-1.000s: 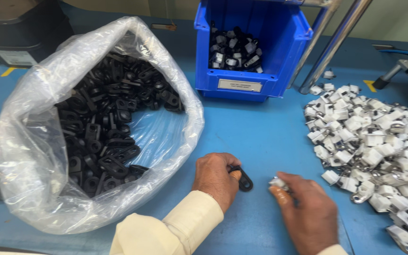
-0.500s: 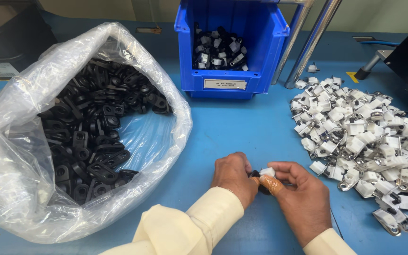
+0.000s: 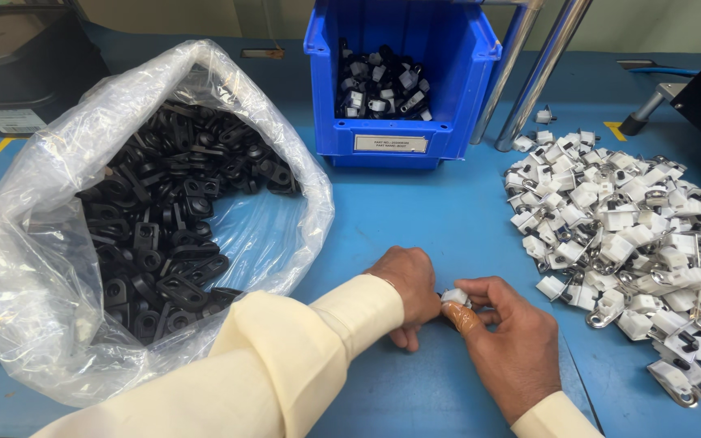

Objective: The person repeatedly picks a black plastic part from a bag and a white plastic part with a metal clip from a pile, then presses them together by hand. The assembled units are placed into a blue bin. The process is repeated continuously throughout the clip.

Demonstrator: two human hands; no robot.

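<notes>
Both hands closer together than before — left hand [image 3: 406, 280] and right hand [image 3: 506, 341] grip clamped on white clip [image 3: 454, 297].

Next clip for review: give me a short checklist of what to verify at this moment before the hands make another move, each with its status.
1. Left hand and right hand meet over the white part: ok.
2. White part gripped by fingers: ok.
3. Black part seated in the white one: cannot tell, hidden by the left hand.
4. Bag of black parts open and close to the left hand: ok.
5. White pile beside the right hand: ok.
6. Blue bin holds parts and stands upright: ok.
</notes>
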